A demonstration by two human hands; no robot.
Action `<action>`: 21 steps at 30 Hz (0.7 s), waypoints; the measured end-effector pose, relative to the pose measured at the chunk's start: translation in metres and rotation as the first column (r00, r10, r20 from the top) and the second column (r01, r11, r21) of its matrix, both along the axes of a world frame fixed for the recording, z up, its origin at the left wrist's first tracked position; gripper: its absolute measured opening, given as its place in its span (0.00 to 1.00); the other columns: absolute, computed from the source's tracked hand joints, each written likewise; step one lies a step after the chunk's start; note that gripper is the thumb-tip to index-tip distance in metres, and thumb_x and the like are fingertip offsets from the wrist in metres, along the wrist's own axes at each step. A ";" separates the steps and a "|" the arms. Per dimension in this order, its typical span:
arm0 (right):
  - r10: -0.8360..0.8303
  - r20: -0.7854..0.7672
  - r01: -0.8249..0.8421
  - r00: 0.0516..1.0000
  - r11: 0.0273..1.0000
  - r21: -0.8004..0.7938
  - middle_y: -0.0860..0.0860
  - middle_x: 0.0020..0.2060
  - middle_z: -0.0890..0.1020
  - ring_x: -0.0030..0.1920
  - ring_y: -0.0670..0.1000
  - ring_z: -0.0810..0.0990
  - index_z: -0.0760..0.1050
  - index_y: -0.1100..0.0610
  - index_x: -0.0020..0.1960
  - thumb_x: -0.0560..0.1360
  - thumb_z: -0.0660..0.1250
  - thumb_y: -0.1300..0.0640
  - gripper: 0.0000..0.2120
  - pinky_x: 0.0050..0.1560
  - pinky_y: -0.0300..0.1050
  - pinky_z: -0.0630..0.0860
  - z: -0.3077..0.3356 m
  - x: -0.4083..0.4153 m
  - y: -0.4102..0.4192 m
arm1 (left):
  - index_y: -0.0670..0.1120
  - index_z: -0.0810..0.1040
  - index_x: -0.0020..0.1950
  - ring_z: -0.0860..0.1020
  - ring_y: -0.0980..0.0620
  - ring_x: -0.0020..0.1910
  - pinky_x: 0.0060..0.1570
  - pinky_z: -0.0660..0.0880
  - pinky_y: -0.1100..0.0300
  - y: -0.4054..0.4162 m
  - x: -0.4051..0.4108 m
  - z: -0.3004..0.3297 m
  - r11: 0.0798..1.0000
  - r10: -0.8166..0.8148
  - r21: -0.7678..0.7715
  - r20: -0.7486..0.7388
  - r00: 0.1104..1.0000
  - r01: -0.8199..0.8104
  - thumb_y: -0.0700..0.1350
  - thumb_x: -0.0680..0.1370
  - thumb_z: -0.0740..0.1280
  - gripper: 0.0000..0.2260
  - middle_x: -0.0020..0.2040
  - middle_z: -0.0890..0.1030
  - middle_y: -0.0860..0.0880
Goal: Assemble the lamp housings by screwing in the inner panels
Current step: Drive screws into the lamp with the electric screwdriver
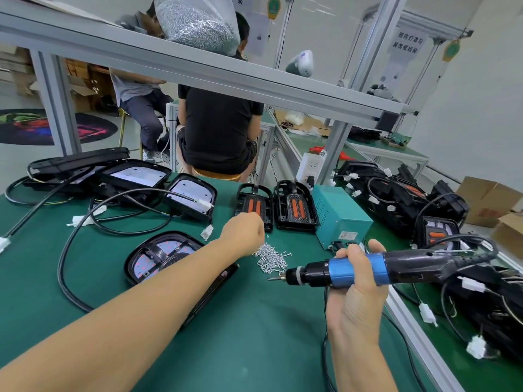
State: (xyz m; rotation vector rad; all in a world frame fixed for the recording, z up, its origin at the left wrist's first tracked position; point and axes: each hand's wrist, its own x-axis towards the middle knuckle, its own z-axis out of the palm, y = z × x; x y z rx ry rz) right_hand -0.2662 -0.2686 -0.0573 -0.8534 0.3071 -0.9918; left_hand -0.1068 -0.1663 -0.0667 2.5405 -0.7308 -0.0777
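On the green mat (254, 329) near the middle, a housing (167, 258) lies flat with its inner panel facing up, partly hidden under the left forearm. Just right of it sits a loose pile of screws (272, 259). The left hand (244, 232) hovers over the far edge of that pile, fingers curled downward; whether it pinches a screw cannot be told. The right hand (355, 281) is wrapped around the blue grip of a screwdriver (368, 268), held level to the right of the screws, its bit pointing left toward the pile and not touching the housing. Beyond the left hand, two panels (276, 206) with orange strips stand side by side, next to a teal box (339, 219). More housings (135, 179) with cables lie far left, and others are heaped at the right (402, 199).
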 end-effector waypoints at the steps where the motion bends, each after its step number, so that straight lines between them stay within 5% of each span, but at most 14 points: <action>1: 0.002 0.000 -0.002 1.000 1.000 0.001 0.48 0.35 0.77 0.34 0.45 0.78 0.72 0.50 0.52 0.75 0.65 0.69 0.15 0.42 0.42 0.75 0.000 0.000 0.000 | 0.40 0.82 0.42 0.81 0.46 0.41 0.42 0.79 0.56 0.003 0.000 0.003 0.995 -0.001 -0.104 -0.034 0.999 -0.003 0.35 0.73 0.64 0.07 0.40 0.83 0.46; 4: 0.005 0.000 -0.005 1.000 1.000 -0.013 0.47 0.32 0.77 0.35 0.45 0.77 0.71 0.50 0.52 0.75 0.65 0.69 0.14 0.40 0.41 0.75 0.002 -0.001 0.001 | 0.44 0.82 0.36 0.77 0.54 0.31 0.31 0.73 0.67 0.019 -0.003 0.010 0.910 -0.038 -0.413 -0.179 0.983 -0.040 0.35 0.70 0.69 0.06 0.31 0.81 0.51; 8: 0.028 0.028 -0.027 0.999 0.999 -0.026 0.44 0.30 0.77 0.37 0.47 0.75 0.71 0.49 0.50 0.75 0.64 0.69 0.15 0.40 0.40 0.75 0.006 -0.001 0.003 | 0.46 0.83 0.37 0.78 0.56 0.32 0.35 0.75 0.66 0.049 -0.007 0.010 0.727 -0.155 -0.669 -0.378 0.913 -0.153 0.34 0.70 0.74 0.07 0.31 0.81 0.50; 16: 0.152 0.161 -0.164 0.975 0.984 0.065 0.46 0.33 0.77 0.35 0.45 0.78 0.73 0.48 0.50 0.75 0.65 0.67 0.14 0.43 0.40 0.77 0.021 0.003 0.017 | 0.46 0.86 0.40 0.78 0.55 0.34 0.37 0.75 0.68 0.101 -0.038 0.001 0.547 -0.300 -0.808 -0.436 0.849 -0.222 0.35 0.70 0.73 0.06 0.38 0.83 0.44; 21: 0.245 0.261 -0.276 0.934 0.958 0.085 0.45 0.33 0.77 0.34 0.44 0.78 0.73 0.48 0.50 0.75 0.65 0.67 0.13 0.42 0.38 0.78 0.034 0.006 0.034 | 0.49 0.87 0.41 0.79 0.57 0.34 0.37 0.75 0.69 0.121 -0.056 -0.004 0.521 -0.328 -0.822 -0.442 0.835 -0.230 0.39 0.71 0.71 0.07 0.38 0.85 0.46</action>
